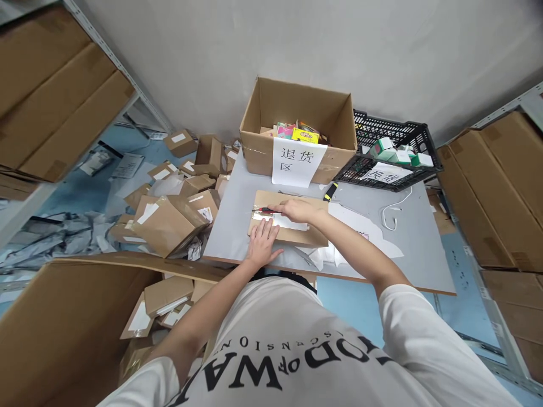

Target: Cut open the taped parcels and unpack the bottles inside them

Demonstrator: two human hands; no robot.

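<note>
A closed cardboard box [288,236] with white labels lies flat on the grey table, near its front edge. My right hand [297,210] grips a red and black utility knife [266,210], whose blade points left over the box's top near its left end. Flat on the front left part of the same box rests my left hand [262,242], its fingers spread and holding nothing. Just beyond the box's back right corner is a yellow and black tool [330,191], apart from both hands.
Behind stands a large open carton [257,161] of colourful packets, beside a black crate [431,148] holding green and white boxes. A white cable [389,219] and paper sheets [386,243] lie on the right. Left are piled cartons [169,223] and a big open box [76,305].
</note>
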